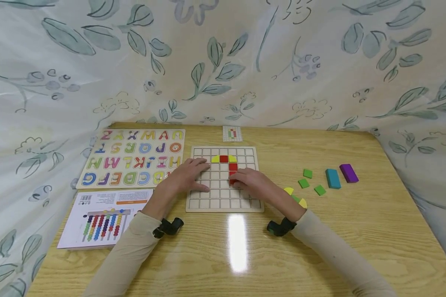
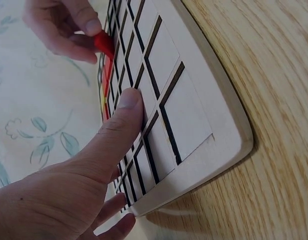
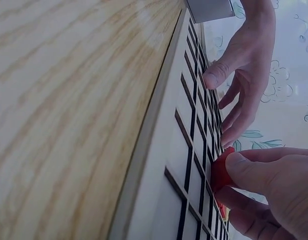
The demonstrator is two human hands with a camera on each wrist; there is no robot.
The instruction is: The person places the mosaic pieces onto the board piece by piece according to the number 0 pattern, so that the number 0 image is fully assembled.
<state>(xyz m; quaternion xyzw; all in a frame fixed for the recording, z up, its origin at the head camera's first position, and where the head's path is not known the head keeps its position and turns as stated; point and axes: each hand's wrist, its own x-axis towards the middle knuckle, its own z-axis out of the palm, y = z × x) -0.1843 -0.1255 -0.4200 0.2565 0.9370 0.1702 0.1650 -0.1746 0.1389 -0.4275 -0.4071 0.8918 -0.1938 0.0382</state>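
A wooden grid board (image 1: 224, 208) lies in front of me with a red square (image 1: 224, 159) between two yellow rounded pieces (image 1: 216, 159) near its far side. More red squares (image 1: 233, 167) run down one column from there. My right hand (image 1: 250, 179) pinches a red tile (image 3: 222, 171) between thumb and fingers, at the near end of that column. In the left wrist view the red tile (image 2: 104, 44) is tilted against the grid. My left hand (image 1: 186, 175) rests at the board's left side, its thumb over the squares and its fingers spread loosely.
Green squares (image 1: 303, 183), a teal block (image 1: 333, 178) and a purple block (image 1: 348, 173) lie to the right. Yellow pieces (image 1: 302, 203) show beside my right wrist. A small pattern card (image 1: 232, 134) sits behind the board. An alphabet board (image 1: 134, 140) and an abacus-printed box (image 1: 104, 218) occupy the left.
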